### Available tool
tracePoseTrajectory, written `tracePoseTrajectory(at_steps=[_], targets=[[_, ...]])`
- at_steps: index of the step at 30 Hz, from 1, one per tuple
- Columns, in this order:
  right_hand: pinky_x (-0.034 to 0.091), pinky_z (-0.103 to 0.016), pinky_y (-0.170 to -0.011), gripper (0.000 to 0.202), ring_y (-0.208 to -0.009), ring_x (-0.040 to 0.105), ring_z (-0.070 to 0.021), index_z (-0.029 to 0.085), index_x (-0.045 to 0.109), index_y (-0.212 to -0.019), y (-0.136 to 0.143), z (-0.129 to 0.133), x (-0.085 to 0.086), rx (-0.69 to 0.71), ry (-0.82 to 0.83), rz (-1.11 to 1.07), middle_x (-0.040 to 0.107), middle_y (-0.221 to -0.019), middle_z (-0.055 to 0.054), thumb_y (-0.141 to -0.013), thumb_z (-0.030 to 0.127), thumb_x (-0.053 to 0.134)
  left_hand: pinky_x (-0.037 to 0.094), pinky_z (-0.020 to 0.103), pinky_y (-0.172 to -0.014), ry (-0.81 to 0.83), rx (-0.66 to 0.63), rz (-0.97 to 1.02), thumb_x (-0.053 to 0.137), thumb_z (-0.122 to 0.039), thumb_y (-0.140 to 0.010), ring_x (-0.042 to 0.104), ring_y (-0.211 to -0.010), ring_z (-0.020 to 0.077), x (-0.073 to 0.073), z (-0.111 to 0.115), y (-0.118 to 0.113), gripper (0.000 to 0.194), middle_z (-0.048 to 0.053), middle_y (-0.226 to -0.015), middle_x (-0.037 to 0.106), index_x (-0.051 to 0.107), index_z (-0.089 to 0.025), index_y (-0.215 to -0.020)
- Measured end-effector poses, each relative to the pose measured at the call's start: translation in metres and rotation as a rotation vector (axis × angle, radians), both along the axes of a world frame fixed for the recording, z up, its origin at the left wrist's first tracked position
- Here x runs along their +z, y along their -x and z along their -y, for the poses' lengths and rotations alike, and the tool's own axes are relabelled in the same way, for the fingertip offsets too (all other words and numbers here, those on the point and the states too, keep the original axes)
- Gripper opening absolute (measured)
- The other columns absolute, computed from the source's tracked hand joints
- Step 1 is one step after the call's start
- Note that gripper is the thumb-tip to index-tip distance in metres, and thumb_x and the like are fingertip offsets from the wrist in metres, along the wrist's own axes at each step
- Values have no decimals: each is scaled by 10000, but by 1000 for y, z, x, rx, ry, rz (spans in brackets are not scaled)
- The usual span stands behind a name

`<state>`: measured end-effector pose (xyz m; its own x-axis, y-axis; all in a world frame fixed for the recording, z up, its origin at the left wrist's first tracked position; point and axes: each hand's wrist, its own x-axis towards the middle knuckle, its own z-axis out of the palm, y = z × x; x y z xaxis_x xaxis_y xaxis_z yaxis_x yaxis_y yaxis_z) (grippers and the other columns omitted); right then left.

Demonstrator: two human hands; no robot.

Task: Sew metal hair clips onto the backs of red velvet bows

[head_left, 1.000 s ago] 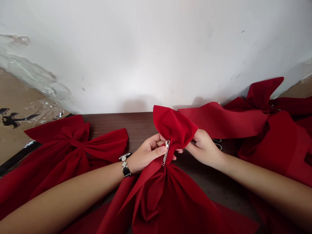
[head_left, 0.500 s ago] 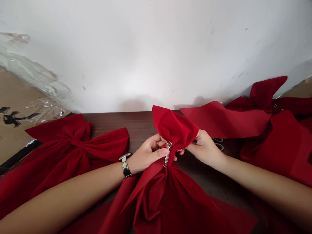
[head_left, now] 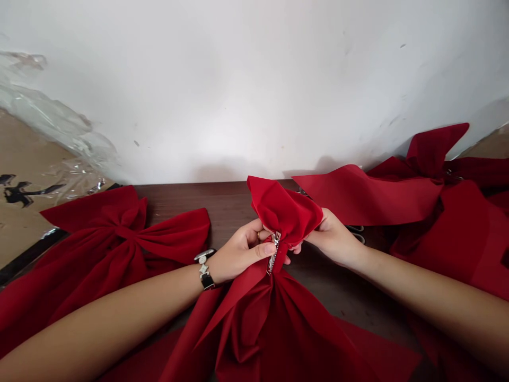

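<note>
Between my hands is a red fabric bow (head_left: 283,209), held over the dark table with its back toward me. A metal hair clip (head_left: 273,252) sits at its gathered centre. My left hand (head_left: 250,246) grips the bow's middle, its thumb pressed against the clip. On the other side, my right hand (head_left: 332,236) pinches the upper loop's right edge, with some fingers hidden behind the fabric. Wide folds of the bow (head_left: 294,329) hang down toward me from the centre.
Another red bow (head_left: 123,231) lies at the left, beside a cardboard box (head_left: 24,154) with clear plastic wrap (head_left: 51,111). More red bows (head_left: 437,212) are heaped at the right. Behind the dark wooden table (head_left: 226,201) stands a white wall (head_left: 254,90).
The bow's upper loop has been squeezed slightly, and its right edge has shifted a little left with my right hand. My left hand keeps nearly the same place.
</note>
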<state>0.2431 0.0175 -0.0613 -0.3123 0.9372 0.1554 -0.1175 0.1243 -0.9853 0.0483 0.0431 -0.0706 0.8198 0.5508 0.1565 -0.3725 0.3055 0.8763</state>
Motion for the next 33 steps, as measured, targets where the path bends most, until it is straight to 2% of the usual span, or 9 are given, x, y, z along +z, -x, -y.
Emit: tracePoseTrajectory(at_steps=[5,10,15,20,26,33], targets=[[532,-220,-522,230,-501,601,-103,148,657,-644,0,1,0,-3,-14,6,639,-553,5,-739,327,765,553,246,-729,5,-13,-18,667,-286,-844,702,-811,157,-2,0,1,286,70,-947,716,600,-172,-1098],[514,-215,-563,219,-545,597,-100,152,634,-623,0,3,3,-73,-144,114,637,-567,6,-778,274,730,559,275,-742,-8,8,-94,680,-318,-832,717,-813,183,-5,-1,4,351,123,-1023,710,568,-155,-1122],[522,-218,-568,240,-538,586,-104,172,609,-589,1,6,6,-140,-255,180,618,-551,19,-772,260,738,565,275,-723,19,42,-118,709,-328,-806,723,-793,190,-6,0,5,374,105,-985,712,565,-152,-1104],[544,-239,-572,248,-555,619,-127,176,631,-641,0,5,7,-118,-216,195,646,-572,0,-785,352,729,564,276,-733,34,26,-79,713,-311,-804,721,-799,186,-3,0,3,382,120,-1005,716,570,-150,-1120],[567,-258,-593,269,-555,640,-138,184,631,-645,-1,3,9,-88,-182,176,658,-575,-3,-782,394,728,560,277,-730,30,29,-62,711,-301,-806,715,-798,187,-3,0,3,347,82,-938,715,590,-160,-1099],[563,-241,-614,181,-593,658,-132,171,664,-641,-4,4,11,-52,-205,201,687,-611,-4,-781,260,738,554,263,-741,13,17,-70,709,-289,-810,714,-810,170,-2,1,3,340,60,-920,716,590,-174,-1107]])
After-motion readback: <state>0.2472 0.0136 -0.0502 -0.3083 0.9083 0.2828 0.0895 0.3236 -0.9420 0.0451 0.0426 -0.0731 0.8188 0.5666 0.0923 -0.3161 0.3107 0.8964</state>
